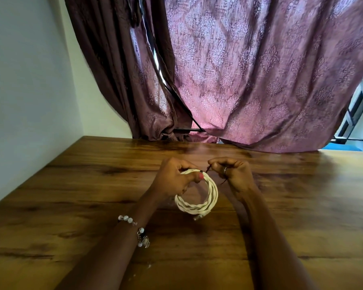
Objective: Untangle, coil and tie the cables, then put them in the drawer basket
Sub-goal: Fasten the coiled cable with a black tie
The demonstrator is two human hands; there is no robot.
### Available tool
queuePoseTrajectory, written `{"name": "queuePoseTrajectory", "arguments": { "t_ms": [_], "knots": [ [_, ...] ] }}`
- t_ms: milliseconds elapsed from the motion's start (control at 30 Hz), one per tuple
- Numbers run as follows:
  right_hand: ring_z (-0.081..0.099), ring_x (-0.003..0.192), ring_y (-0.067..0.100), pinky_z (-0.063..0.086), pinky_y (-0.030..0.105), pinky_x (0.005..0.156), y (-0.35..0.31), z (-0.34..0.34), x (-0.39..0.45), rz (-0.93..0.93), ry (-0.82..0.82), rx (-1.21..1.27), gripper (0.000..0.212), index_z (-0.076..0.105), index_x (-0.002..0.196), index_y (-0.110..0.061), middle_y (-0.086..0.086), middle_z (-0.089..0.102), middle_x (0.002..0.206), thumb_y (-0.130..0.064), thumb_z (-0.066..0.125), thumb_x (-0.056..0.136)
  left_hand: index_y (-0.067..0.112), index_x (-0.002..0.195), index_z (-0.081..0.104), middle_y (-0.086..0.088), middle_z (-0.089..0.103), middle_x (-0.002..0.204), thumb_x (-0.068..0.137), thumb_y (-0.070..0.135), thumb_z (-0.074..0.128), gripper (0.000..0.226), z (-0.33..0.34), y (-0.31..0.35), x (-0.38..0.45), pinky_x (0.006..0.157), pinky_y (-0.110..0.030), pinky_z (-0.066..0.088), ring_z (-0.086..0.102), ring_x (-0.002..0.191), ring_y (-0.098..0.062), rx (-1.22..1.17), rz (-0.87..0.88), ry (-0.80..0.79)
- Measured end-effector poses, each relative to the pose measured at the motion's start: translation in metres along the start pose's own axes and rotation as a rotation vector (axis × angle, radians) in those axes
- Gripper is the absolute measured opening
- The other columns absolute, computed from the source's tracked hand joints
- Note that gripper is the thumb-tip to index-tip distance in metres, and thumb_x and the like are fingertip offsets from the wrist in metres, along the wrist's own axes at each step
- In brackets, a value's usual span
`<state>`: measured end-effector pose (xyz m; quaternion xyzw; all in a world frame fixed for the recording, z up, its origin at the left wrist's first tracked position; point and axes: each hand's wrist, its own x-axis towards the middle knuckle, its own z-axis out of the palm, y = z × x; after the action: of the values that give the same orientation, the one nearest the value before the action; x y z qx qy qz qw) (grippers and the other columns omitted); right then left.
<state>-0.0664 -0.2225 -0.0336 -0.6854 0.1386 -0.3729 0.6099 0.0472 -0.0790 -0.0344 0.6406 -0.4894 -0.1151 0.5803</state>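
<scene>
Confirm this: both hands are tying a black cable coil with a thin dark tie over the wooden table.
Not quite: the coil is white, not black. The head view shows both hands, left and right, tying it with a thin dark tie over the wooden table.

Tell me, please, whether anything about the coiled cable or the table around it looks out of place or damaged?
Nothing stands out. The white cable is wound in a tidy coil, held by the left hand, while the right hand pinches a thin dark tie at its top. One plug end pokes out below. The wooden table shows no damage.
</scene>
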Motion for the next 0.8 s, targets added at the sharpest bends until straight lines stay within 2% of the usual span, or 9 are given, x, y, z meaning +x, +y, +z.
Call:
{"name": "queuePoseTrajectory", "arguments": {
  "t_ms": [67,200,300,367,433,533,667,733,800],
  "knots": [
    [0.069,0.072,0.007,0.052,0.016,0.068,-0.005,0.001,0.0,-0.097,-0.026,-0.087,0.024,0.072,0.086,-0.005,-0.005,0.074,0.073,0.015,0.061,0.08,0.003,0.084,0.076,0.007,0.061,0.045,0.079,0.01,0.074,0.008,0.003,0.003,-0.002,0.038,-0.02,0.035,0.041,0.031,-0.011,-0.013,-0.034,-0.015],
    [0.072,0.073,0.014,0.055,0.021,0.068,-0.018,0.006,-0.005,-0.185,-0.029,-0.094,0.025,0.073,0.089,-0.003,-0.001,0.075,0.074,0.016,0.068,0.074,0.01,0.085,0.076,0.004,0.069,0.057,0.079,0.013,0.075,0.007,0.006,0.007,-0.003,0.037,-0.02,0.035,0.044,0.035,-0.011,0.013,-0.083,0.002],
    [0.071,0.071,0.012,0.056,0.021,0.067,-0.022,0.011,-0.005,-0.178,-0.042,-0.126,0.025,0.072,0.088,-0.002,-0.002,0.074,0.071,0.017,0.069,0.073,0.012,0.094,0.076,0.007,0.07,0.064,0.078,0.014,0.077,0.017,0.006,0.005,-0.001,0.04,-0.018,0.039,0.054,0.04,-0.005,0.087,-0.083,0.084],
    [0.071,0.07,0.013,0.057,0.022,0.068,-0.023,0.015,-0.007,-0.154,-0.081,-0.137,0.026,0.07,0.093,0.0,0.0,0.074,0.071,0.017,0.069,0.073,0.015,0.093,0.077,0.008,0.07,0.066,0.078,0.014,0.076,0.015,0.008,0.001,0.0,0.049,-0.02,0.047,0.062,0.051,-0.003,0.142,-0.049,0.143],
    [0.071,0.071,0.013,0.057,0.022,0.069,-0.024,0.018,-0.008,-0.134,-0.109,-0.141,0.029,0.069,0.098,0.001,0.001,0.074,0.072,0.016,0.07,0.073,0.017,0.089,0.077,0.006,0.07,0.065,0.079,0.014,0.075,0.012,0.008,-0.002,0.002,0.05,-0.018,0.046,0.059,0.049,0.0,0.147,-0.064,0.216],
    [0.071,0.072,0.011,0.057,0.021,0.068,-0.024,0.02,-0.007,-0.128,-0.133,-0.176,0.031,0.069,0.097,-0.005,0.0,0.074,0.072,0.015,0.071,0.073,0.016,0.089,0.075,-0.004,0.066,0.06,0.083,0.009,0.07,0.01,0.009,-0.003,0.003,0.038,-0.018,0.035,0.047,0.035,-0.012,-0.033,-0.2,0.286],
    [0.071,0.075,0.013,0.058,0.025,0.071,-0.024,0.024,-0.007,-0.158,-0.129,-0.234,0.033,0.067,0.093,-0.015,0.003,0.075,0.078,0.009,0.075,0.072,0.01,0.095,0.073,-0.014,0.067,0.07,0.088,0.003,0.064,0.013,0.014,0.001,0.004,0.038,-0.018,0.031,0.044,0.04,-0.011,-0.272,-0.333,0.34],
    [0.067,0.064,0.002,0.052,0.016,0.061,-0.024,0.024,-0.007,-0.199,-0.135,-0.286,0.033,0.065,0.093,-0.014,0.008,0.074,0.078,0.008,0.076,0.071,0.009,0.095,0.072,-0.014,0.069,0.073,0.088,0.005,0.063,0.011,0.014,0.001,0.006,0.041,-0.02,0.033,0.047,0.039,-0.005,-0.329,-0.374,0.345],
    [0.061,0.057,-0.002,0.046,0.014,0.055,-0.022,0.024,-0.006,-0.246,-0.146,-0.39,0.034,0.062,0.089,-0.017,0.007,0.073,0.074,0.006,0.078,0.07,0.003,0.094,0.07,-0.011,0.068,0.068,0.088,0.005,0.064,0.009,0.013,0.001,0.006,0.042,-0.021,0.034,0.049,0.04,-0.006,-0.435,-0.432,0.329]
  ]
}}
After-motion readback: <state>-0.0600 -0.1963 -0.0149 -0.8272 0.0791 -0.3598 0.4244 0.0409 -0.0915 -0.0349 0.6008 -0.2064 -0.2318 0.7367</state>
